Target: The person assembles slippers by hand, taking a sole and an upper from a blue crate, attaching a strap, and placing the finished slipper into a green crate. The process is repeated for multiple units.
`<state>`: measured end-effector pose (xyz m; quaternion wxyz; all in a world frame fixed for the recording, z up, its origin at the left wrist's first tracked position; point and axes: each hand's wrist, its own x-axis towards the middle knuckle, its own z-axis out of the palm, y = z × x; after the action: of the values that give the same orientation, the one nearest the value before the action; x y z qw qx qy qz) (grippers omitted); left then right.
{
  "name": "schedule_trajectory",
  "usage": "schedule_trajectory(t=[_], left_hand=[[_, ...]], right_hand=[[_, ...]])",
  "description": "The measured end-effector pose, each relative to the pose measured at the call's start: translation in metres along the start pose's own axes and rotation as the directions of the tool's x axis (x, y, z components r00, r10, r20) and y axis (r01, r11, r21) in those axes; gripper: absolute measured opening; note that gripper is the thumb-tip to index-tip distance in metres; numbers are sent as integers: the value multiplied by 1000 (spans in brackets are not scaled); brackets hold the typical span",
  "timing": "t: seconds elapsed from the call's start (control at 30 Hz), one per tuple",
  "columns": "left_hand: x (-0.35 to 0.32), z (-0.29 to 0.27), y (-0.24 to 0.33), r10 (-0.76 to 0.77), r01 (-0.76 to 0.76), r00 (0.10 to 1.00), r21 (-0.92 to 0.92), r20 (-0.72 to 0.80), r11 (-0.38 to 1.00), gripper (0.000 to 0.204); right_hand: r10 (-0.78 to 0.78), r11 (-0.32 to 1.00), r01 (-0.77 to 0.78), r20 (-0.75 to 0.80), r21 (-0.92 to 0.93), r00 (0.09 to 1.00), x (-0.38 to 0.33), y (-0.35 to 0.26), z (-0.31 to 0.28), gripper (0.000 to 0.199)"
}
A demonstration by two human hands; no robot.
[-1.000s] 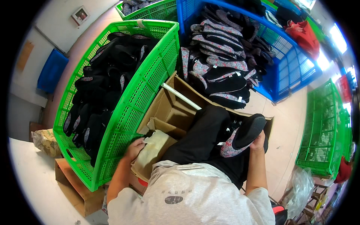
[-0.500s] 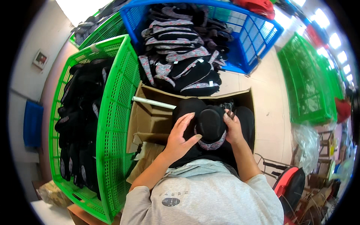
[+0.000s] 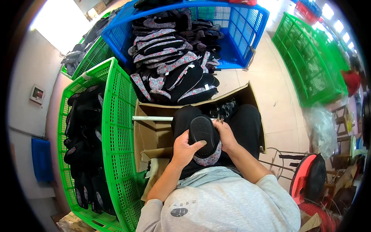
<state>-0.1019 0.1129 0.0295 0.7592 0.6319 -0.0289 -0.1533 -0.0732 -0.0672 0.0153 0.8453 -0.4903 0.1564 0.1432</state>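
Observation:
A black slipper (image 3: 203,133) with a grey floral-patterned edge is over my lap, its ridged black sole turned up. My left hand (image 3: 183,150) is closed round its left side, with the thumb across the sole. At the slipper's right side, my right hand (image 3: 227,136) is closed on a small brown tool (image 3: 220,118), whose tip points away from me. The tool's kind is too small to make out. My right fingers also touch the slipper, and some of them are hidden behind it.
An open cardboard box (image 3: 152,133) surrounds my legs, with a white tube (image 3: 152,118) across it. Beyond is a heap of floral-edged slippers (image 3: 170,65) by a blue crate (image 3: 247,38). A green crate (image 3: 118,143) of black slippers stands left; another green crate (image 3: 305,62) is right.
My left hand has gone from spread fingers to a grip on the slipper. The slipper now shows its sole. My right hand keeps the brown tool. The whole view has shifted.

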Motion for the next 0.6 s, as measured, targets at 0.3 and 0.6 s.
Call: schedule_trajectory(t=[0.3,0.6], left_hand=[[5,-33,-1,-128,-310,823,-626,-554,716,43],[5,-26,-8,-170,-372,749,-619,-640,691,44]], right_hand=[[113,976,-77,167,-204,979,-10,28,-34,25],[166,982,-122,345,-147,924,-12,32,-34,49]])
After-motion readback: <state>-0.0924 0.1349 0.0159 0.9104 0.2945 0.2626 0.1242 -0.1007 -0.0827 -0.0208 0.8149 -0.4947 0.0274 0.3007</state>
